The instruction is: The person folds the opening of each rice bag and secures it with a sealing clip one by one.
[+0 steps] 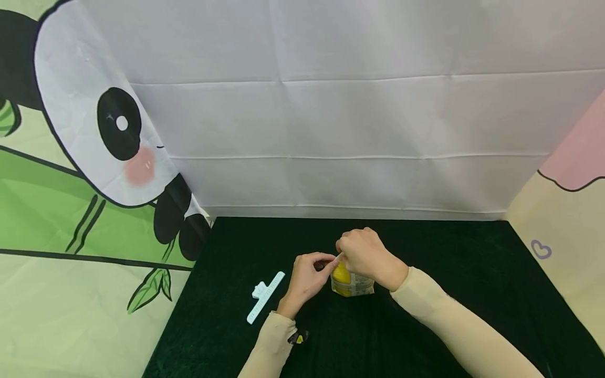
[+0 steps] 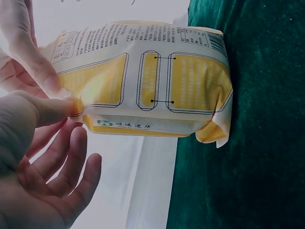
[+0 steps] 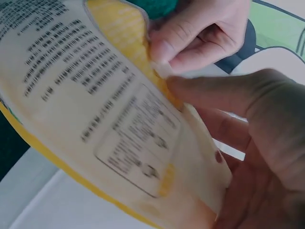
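A yellow and white printed food bag stands on the dark green cloth, its printed panel filling much of both wrist views. At the bag's top edge, my left hand pinches a corner between thumb and forefinger; its other fingers are loosely bent in the left wrist view. My right hand grips the same top edge close beside it, thumb near the left fingertips in the right wrist view. Left of my left hand lies a pale blue sealing clip, a long bar with a small handle. The bag's contents are hidden.
The dark green cloth covers the table. Behind it hangs a creased white sheet; a cartoon panda backdrop is at the left, and a cream and pink panel at the right.
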### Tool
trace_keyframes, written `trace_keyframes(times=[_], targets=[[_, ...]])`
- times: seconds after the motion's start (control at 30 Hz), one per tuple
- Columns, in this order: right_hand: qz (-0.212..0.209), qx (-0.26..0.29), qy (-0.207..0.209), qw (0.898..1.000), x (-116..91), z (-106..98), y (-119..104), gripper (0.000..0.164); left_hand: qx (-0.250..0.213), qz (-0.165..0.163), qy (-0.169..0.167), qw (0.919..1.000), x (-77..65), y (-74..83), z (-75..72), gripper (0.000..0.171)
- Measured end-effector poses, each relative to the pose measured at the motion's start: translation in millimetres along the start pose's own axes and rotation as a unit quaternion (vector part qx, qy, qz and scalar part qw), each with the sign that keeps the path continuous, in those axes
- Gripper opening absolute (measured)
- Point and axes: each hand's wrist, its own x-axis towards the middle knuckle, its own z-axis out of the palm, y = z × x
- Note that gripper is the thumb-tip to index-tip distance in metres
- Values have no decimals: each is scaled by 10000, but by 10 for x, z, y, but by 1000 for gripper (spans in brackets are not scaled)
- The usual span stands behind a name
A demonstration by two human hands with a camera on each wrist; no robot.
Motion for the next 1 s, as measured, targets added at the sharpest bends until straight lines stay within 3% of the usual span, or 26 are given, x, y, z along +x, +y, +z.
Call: trace_keyframes(times=[0.43, 0.7, 1.0], targets=[[-93, 118, 102, 9998, 27, 25, -15, 4, 93, 58, 76, 9999, -7, -33, -25, 17], [118, 435, -235, 9987, 47, -8, -30, 5, 79, 41, 75, 9999, -26, -54, -28, 17], [219, 647, -347, 9971, 33, -63, -29, 6, 38, 106, 113, 9999, -48, -61, -41, 18]])
